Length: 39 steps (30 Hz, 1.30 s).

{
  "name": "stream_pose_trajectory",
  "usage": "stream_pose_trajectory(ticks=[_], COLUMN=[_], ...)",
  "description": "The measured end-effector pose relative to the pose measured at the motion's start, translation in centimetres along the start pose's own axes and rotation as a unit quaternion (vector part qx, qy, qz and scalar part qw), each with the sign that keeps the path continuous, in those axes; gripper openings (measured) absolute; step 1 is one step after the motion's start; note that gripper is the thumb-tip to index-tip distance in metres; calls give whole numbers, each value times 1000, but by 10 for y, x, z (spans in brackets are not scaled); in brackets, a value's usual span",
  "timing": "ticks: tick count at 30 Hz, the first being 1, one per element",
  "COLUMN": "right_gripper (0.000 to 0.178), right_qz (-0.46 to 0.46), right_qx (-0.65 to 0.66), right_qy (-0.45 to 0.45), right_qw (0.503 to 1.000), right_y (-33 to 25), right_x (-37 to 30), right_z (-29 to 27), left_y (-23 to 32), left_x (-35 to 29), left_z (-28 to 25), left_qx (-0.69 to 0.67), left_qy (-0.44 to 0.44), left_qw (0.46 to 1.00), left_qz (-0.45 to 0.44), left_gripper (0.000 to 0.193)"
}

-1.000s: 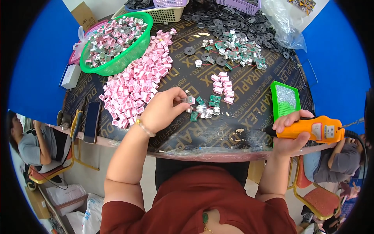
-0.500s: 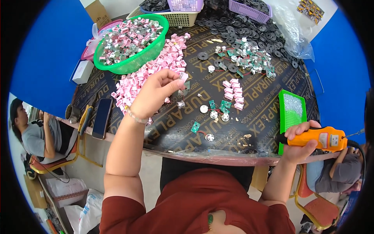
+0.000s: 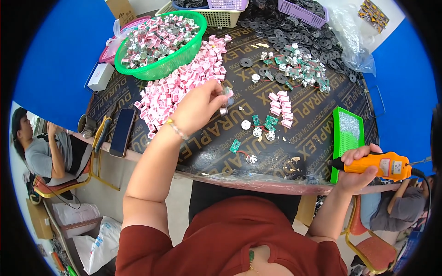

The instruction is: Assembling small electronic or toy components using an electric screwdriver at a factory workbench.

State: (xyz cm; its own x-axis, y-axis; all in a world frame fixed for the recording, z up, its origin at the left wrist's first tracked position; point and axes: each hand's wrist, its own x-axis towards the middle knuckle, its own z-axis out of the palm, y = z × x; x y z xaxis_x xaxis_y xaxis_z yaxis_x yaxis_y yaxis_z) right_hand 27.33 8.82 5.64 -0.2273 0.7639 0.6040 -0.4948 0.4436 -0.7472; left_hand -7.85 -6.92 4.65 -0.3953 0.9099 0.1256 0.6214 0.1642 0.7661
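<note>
"I have the left hand [image 3: 199, 105] pinching a small pink housing [image 3: 229, 93]; the right hand [image 3: 357, 172] grasps an orange power screwdriver [image 3: 384, 166]."

"Which step?"

"Handling a single piece, I'd judge; the next move calls for a steady pinch."

"Its look?"

"Blurred, pale pink, a whitish part [image 3: 223, 111] below; just right of the pink housing heap [image 3: 177, 89], left of the green circuit boards [image 3: 271, 122]."

Dark phone [image 3: 123, 133], white box [image 3: 100, 77], cardboard box [image 3: 120, 11], seated person [image 3: 40, 154] at left, red-seated chair [image 3: 375, 252]

Head-worn fisheye; faces down; wide view; tabletop [image 3: 202, 156] near
</note>
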Motion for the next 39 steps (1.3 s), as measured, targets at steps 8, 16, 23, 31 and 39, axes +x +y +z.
stream_pose_trajectory(ticks=[8,16,23,31,39], right_gripper=[65,64,64,62,61], right_qz=[2,9,17,24,12], right_qx=[-33,-45,-45,-20,-41], right_qy=[29,32,45,47,65], right_qw=[999,998,998,998,997], right_y=[-2,-2,2,5,-1], right_x=[2,4,1,1,0], right_z=[-5,4,11,6,-10], left_y=[-1,16,28,16,35], left_x=[3,57,99,101,94], left_z=[-5,-107,-75,90,101], left_qx=[-87,231,333,187,149], left_qy=[25,348,165,-24,-4], left_qw=[996,906,920,936,949], left_qz=[-18,65,124,296,276], left_gripper=[17,34,27,17,12])
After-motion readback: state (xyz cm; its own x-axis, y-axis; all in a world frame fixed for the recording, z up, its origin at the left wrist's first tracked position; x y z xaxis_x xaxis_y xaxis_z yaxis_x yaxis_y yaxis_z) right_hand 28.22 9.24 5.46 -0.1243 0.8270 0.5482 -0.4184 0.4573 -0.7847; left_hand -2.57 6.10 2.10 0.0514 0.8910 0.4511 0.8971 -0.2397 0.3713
